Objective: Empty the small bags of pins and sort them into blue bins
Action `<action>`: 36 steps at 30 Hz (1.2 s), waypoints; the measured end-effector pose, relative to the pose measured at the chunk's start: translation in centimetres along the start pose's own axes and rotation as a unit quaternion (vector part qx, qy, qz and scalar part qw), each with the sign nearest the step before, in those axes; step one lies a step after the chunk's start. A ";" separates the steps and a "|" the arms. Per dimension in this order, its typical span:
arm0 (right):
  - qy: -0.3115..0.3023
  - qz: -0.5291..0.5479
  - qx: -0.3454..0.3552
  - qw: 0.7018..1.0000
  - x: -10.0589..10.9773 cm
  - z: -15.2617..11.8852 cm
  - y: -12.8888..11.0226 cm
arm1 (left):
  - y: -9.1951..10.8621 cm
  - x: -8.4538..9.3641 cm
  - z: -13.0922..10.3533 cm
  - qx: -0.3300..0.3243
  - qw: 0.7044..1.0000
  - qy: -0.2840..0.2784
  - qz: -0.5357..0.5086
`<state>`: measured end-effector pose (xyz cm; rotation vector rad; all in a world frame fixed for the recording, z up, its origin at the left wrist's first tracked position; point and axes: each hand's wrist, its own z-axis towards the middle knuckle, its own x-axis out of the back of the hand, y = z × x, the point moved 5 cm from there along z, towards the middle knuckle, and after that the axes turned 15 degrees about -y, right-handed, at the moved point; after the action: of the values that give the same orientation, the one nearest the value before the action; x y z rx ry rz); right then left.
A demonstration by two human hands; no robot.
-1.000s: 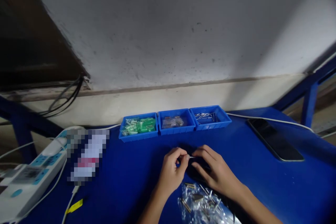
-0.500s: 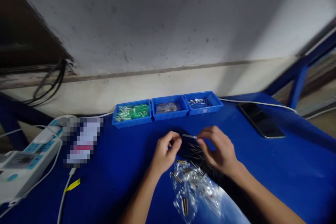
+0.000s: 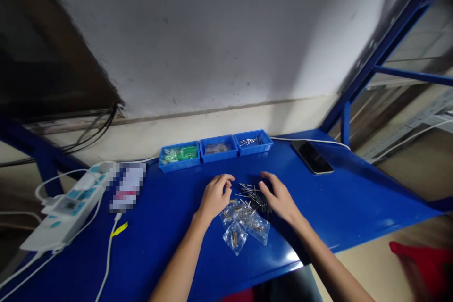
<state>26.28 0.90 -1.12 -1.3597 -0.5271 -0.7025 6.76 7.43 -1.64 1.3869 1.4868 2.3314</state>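
Observation:
My left hand hovers over the blue table with its fingers curved and apart, and nothing shows in it. To the right, my right hand has thumb and fingers spread beside a loose pile of thin metal rods; it holds nothing visible. Small clear plastic bags with brass-coloured pins lie between my forearms, just below the pile. Behind the hands stand three blue bins in a row: one with green and clear packets, one with small bagged parts, one with metal rods.
A black phone lies at the right on the table. At the left are a white power strip, a blurred-out device and white cables. Something red is at the lower right.
The thin piece between my hands is no longer seen there, and my right hand has opened. The view has shifted, showing more of the table's front edge and the right side.

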 end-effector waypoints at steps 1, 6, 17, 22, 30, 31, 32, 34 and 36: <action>-0.031 0.011 -0.012 0.999 -0.9 -1.1 0.4 | 0.6 0.1 -0.5 0.002 1.000 0.000 0.022; -0.112 0.014 -0.007 0.994 -3.3 -3.0 -0.5 | 2.4 0.4 -4.0 0.039 0.994 0.024 0.099; -0.158 0.018 0.133 0.978 -7.6 -0.6 -7.1 | 0.7 0.5 -8.6 0.156 0.962 0.156 0.163; -0.018 0.140 0.159 0.977 -5.0 -1.8 -6.1 | 0.8 0.7 -9.9 0.159 0.958 0.173 0.164; 0.090 0.059 0.048 0.993 -3.1 -8.7 -2.9 | 3.2 -1.2 -13.4 0.225 0.940 0.130 0.220; 0.082 0.047 0.045 0.995 -3.0 -9.5 -2.7 | 3.5 -1.8 -14.4 0.231 0.936 0.122 0.238; 0.076 0.038 0.040 0.996 -3.0 -10.2 -2.7 | 3.9 -2.3 -15.3 0.232 0.932 0.114 0.254; 0.069 0.026 0.032 0.997 -2.8 -11.1 -2.7 | 4.6 -3.1 -16.6 0.234 0.928 0.102 0.270; 0.053 0.013 0.038 0.998 -2.8 -11.6 -3.1 | 5.0 -3.4 -17.2 0.249 0.925 0.104 0.269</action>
<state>21.48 -10.37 -2.71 -1.2504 -0.4471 -0.7219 -1.22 -8.94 -2.51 1.9274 2.0980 2.5748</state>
